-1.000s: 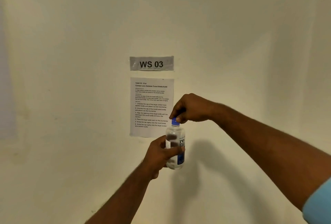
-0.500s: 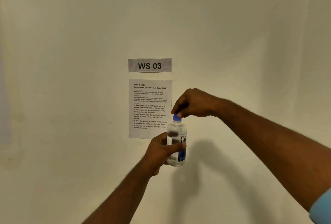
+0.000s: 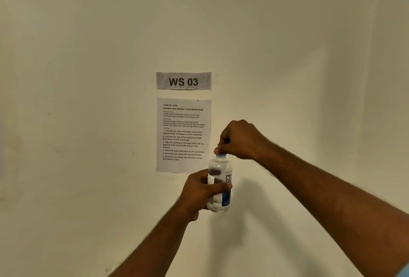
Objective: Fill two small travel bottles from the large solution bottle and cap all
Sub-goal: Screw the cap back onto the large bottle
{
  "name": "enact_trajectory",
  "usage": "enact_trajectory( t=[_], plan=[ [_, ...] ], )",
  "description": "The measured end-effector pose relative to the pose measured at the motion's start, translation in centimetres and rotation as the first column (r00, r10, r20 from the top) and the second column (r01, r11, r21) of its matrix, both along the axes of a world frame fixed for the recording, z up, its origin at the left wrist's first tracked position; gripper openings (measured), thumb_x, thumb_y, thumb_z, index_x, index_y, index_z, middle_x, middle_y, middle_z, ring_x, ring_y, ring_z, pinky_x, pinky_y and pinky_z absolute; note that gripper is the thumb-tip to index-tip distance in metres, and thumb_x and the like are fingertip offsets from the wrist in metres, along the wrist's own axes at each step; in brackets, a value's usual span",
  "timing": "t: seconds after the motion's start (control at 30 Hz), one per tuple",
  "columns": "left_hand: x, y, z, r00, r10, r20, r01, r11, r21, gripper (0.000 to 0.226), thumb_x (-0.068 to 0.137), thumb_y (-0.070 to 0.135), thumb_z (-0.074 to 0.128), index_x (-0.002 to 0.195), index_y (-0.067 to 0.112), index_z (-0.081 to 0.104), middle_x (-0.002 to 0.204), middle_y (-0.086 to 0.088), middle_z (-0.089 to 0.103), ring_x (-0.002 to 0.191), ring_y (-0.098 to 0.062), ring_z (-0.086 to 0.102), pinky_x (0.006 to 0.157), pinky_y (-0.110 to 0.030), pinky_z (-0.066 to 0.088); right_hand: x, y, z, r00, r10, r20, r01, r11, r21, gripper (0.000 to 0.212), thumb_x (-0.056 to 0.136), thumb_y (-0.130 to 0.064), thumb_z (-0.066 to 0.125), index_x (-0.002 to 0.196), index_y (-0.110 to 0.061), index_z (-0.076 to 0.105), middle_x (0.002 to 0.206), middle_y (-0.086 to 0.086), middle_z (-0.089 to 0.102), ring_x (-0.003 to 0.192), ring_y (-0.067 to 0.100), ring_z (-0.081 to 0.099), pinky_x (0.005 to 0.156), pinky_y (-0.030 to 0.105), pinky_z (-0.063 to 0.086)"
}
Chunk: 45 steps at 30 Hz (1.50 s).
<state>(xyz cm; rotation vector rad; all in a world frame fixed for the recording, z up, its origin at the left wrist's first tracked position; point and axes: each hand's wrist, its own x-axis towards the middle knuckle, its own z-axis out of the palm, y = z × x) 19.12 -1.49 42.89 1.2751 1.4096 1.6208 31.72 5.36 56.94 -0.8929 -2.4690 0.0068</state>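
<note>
I hold a clear solution bottle (image 3: 219, 199) with a white and blue label upright in front of the wall. My left hand (image 3: 199, 192) grips its body from the left, thumb across the front. My right hand (image 3: 239, 140) comes in from the right and pinches the blue cap (image 3: 220, 155) on top from above, covering most of it. No small travel bottles are in view.
A cream wall (image 3: 88, 121) fills the view. Taped to it are a "WS 03" sign (image 3: 183, 81) and a printed task sheet (image 3: 183, 135), just left of and behind the bottle. No table or counter shows.
The bottle and both hands have drifted slightly; my right hand's fingers have shifted on the blue cap. The grips are the same.
</note>
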Motion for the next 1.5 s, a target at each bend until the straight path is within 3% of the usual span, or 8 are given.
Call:
enact_trajectory(
  t=[0.2, 0.37, 0.77, 0.97, 1.1, 1.2, 1.37, 1.5],
  plan=[
    [0.2, 0.4, -0.1, 0.998, 0.021, 0.055, -0.02, 1.0, -0.007, 0.03, 0.079, 0.023, 0.087, 0.103, 0.03, 0.071, 0.099, 0.003, 0.079, 0.093, -0.022, 0.076, 0.075, -0.045, 0.066, -0.3, 0.3, -1.8, 0.987, -0.031, -0.155, 0.027, 0.999, -0.024, 0.034, 0.079, -0.047, 0.08, 0.102, -0.022, 0.076, 0.098, -0.004, 0.075, 0.088, 0.013, 0.067, 0.075, 0.025, 0.047],
    [-0.5, 0.1, 1.1, 0.998, 0.046, 0.053, -0.047, 0.999, 0.025, 0.032, 0.08, 0.023, 0.087, 0.105, 0.032, 0.069, 0.106, 0.004, 0.077, 0.099, -0.024, 0.075, 0.08, -0.05, 0.065, 0.8, 0.4, -3.7, 0.947, -0.033, -0.32, -0.063, 0.956, -0.285, 0.068, 0.072, -0.058, 0.08, 0.128, -0.023, 0.062, 0.112, -0.005, 0.069, 0.096, 0.013, 0.065, 0.084, 0.03, 0.053],
    [-3.5, -0.9, -2.7, 0.999, 0.04, -0.019, -0.04, 0.999, -0.002, 0.042, 0.085, 0.017, 0.08, 0.119, 0.037, 0.065, 0.113, 0.003, 0.076, 0.103, -0.02, 0.074, 0.072, -0.03, 0.063, -1.8, 0.8, -11.9, 0.901, 0.023, -0.433, -0.244, 0.851, -0.465, 0.051, 0.067, -0.045, 0.088, 0.109, -0.028, 0.066, 0.101, -0.013, 0.071, 0.089, 0.012, 0.071, 0.078, 0.034, 0.063],
    [-7.1, -2.9, -8.3, 0.98, 0.031, -0.199, -0.052, 0.993, -0.102, 0.068, 0.072, 0.036, 0.091, 0.132, 0.038, 0.059, 0.126, 0.012, 0.071, 0.121, -0.013, 0.065, 0.102, -0.037, 0.056, -4.9, 0.6, -17.4, 0.917, -0.004, -0.399, -0.203, 0.856, -0.476, 0.053, 0.067, -0.052, 0.086, 0.11, -0.027, 0.066, 0.102, -0.013, 0.069, 0.09, 0.01, 0.068, 0.084, 0.036, 0.06],
    [-10.8, -5.4, -13.6, 0.878, 0.197, -0.437, -0.312, 0.926, -0.211, 0.098, 0.071, 0.067, 0.079, 0.154, 0.038, 0.037, 0.156, 0.012, 0.046, 0.142, -0.013, 0.043, 0.112, -0.036, 0.039, -7.2, 0.0, -21.7, 0.943, -0.011, -0.332, -0.182, 0.819, -0.544, 0.053, 0.073, -0.047, 0.084, 0.114, -0.023, 0.062, 0.106, -0.011, 0.064, 0.095, 0.01, 0.064, 0.085, 0.028, 0.055],
    [-13.8, -7.6, -18.1, 0.67, 0.275, -0.689, -0.482, 0.867, -0.123, 0.099, 0.073, 0.09, 0.05, 0.156, 0.038, 0.033, 0.161, 0.009, 0.04, 0.147, -0.017, 0.038, 0.119, -0.041, 0.034, -9.3, -0.4, -25.5, 0.955, -0.034, -0.294, -0.157, 0.785, -0.599, 0.055, 0.073, -0.045, 0.084, 0.116, -0.023, 0.058, 0.107, -0.012, 0.06, 0.097, 0.011, 0.063, 0.086, 0.027, 0.053],
    [-17.7, -10.1, -24.6, 0.473, 0.287, -0.833, -0.576, 0.816, -0.045, 0.104, 0.077, 0.092, 0.039, 0.159, 0.028, 0.028, 0.164, 0.002, 0.036, 0.152, -0.022, 0.032, 0.125, -0.05, 0.027, -13.0, -0.7, -33.1, 0.969, -0.062, -0.238, -0.117, 0.736, -0.666, 0.063, 0.071, -0.044, 0.086, 0.121, -0.024, 0.054, 0.108, -0.013, 0.059, 0.093, 0.011, 0.063, 0.081, 0.022, 0.05],
    [-19.6, -11.0, -29.0, 0.453, 0.241, -0.858, -0.595, 0.799, -0.09, 0.102, 0.08, 0.088, 0.042, 0.16, 0.029, 0.021, 0.168, 0.0, 0.028, 0.156, -0.022, 0.022, 0.127, -0.051, 0.02, -15.5, -0.8, -39.4, 0.983, -0.075, -0.17, -0.065, 0.717, -0.694, 0.065, 0.069, -0.043, 0.087, 0.121, -0.026, 0.051, 0.109, -0.011, 0.06, 0.094, 0.014, 0.062, 0.081, 0.024, 0.048]
  ],
)
